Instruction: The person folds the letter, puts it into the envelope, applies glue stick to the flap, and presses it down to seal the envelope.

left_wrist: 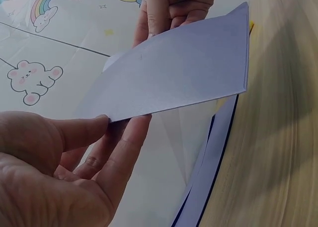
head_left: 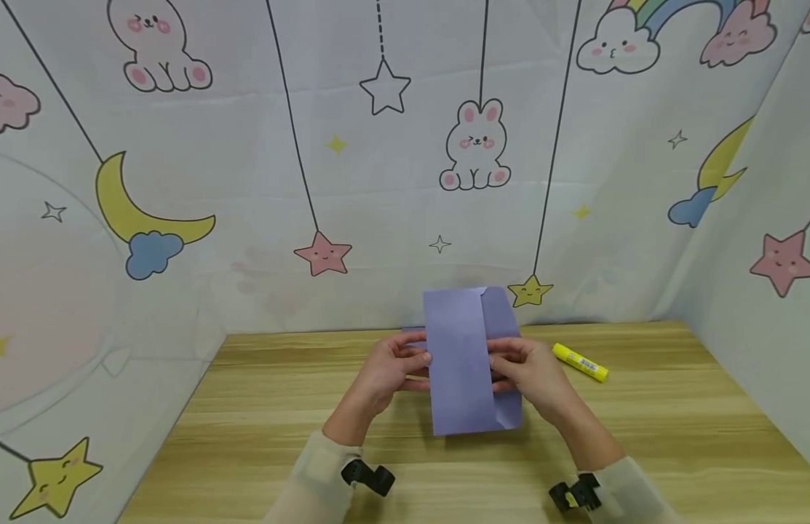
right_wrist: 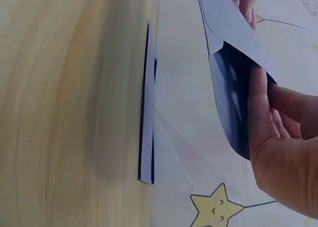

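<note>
A purple paper envelope [head_left: 458, 364] is held up over the table by both hands, its flap [head_left: 501, 313] folded out on the right side. My left hand [head_left: 391, 367] pinches its left edge, thumb in front and fingers behind. At the opposite side, my right hand [head_left: 532, 375] grips the edge of the opening. The right wrist view shows fingers [right_wrist: 258, 98] reaching into the envelope's dark mouth, with the thumb outside on the front panel. Behind it, a second folded purple paper piece [right_wrist: 148, 117] lies on the table, mostly hidden in the head view.
A yellow glue stick [head_left: 580, 362] lies right of the right hand on the wood-grain table [head_left: 280, 422]. A white cloth backdrop [head_left: 247, 145] with cartoon stars, bunnies and moons rises behind the table's back edge and along the sides.
</note>
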`<action>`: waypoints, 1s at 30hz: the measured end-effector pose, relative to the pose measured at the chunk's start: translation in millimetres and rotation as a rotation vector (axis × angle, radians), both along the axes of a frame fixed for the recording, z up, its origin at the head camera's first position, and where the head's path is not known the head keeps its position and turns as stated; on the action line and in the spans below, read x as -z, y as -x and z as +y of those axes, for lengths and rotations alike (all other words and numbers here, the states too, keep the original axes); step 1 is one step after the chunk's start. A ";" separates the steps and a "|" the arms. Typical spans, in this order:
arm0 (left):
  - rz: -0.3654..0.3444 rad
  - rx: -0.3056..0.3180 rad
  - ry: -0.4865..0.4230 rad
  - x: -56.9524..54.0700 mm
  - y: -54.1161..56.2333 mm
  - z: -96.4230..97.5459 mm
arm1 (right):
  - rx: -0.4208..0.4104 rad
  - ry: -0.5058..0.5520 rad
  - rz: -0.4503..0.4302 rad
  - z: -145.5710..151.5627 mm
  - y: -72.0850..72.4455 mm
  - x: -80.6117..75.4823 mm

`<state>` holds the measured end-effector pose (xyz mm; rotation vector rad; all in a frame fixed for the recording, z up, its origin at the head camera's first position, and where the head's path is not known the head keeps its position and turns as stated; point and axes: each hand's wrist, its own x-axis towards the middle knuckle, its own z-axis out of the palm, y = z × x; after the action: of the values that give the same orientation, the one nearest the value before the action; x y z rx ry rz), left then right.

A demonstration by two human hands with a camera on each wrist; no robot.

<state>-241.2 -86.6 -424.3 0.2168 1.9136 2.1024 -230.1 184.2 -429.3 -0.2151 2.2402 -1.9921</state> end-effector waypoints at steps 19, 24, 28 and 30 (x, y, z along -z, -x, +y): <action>-0.001 -0.098 -0.014 1.4 1.1 -0.8 | 0.077 -0.149 0.156 -5.2 -5.0 -6.4; -0.026 -0.173 -0.056 -2.2 1.2 -2.2 | 0.143 -0.153 0.194 -0.4 -5.2 -10.2; -0.033 -0.225 -0.101 -3.2 2.2 -1.8 | 0.237 -0.203 0.229 3.0 -4.6 -11.4; -0.033 -0.247 -0.123 -2.8 2.5 -1.4 | 0.271 -0.217 0.222 4.1 -3.8 -11.3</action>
<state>-243.7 -87.9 -421.5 -0.0313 1.8761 2.3690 -226.3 188.3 -418.0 -0.1185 2.7352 -1.9053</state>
